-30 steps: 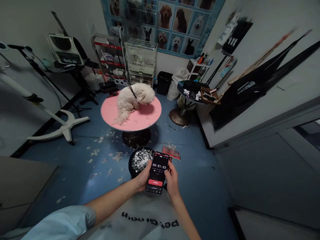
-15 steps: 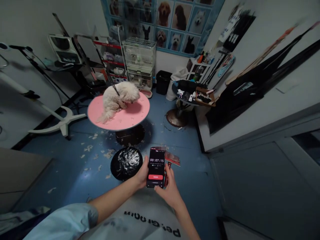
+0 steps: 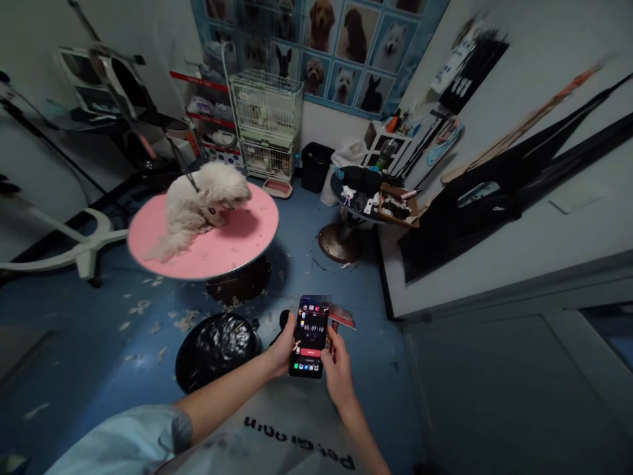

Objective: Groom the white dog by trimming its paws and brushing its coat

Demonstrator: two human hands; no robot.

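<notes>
My left hand point(image 3: 283, 346) is closed around the left side of a smartphone point(image 3: 307, 366), held upright in front of my apron. Its lit screen shows a timer panel with app icons around it. My right hand point(image 3: 340, 368) is at the phone's right edge, thumb against its lower side. Those same fingers are wrapped round a red-handled grooming brush point(image 3: 345, 317), whose flat red and grey head sticks out beyond the phone. Farther off, a fluffy white dog point(image 3: 208, 198) sits on a round pink grooming table point(image 3: 247, 241), a dark strap running up from its neck.
A black round stool point(image 3: 217, 353) stands left of my arms. Hair clumps lie on the blue floor point(image 3: 297, 264). At the back right, a small round table holds tools and a cardboard box point(image 3: 413, 221). Wire cages point(image 3: 270, 119) and a black bin point(image 3: 316, 168) stand along the wall.
The phone's screen has gone from a full timer page to a shrunken panel with icons. My right thumb has moved up from the phone's bottom edge. The room has shifted left in view.
</notes>
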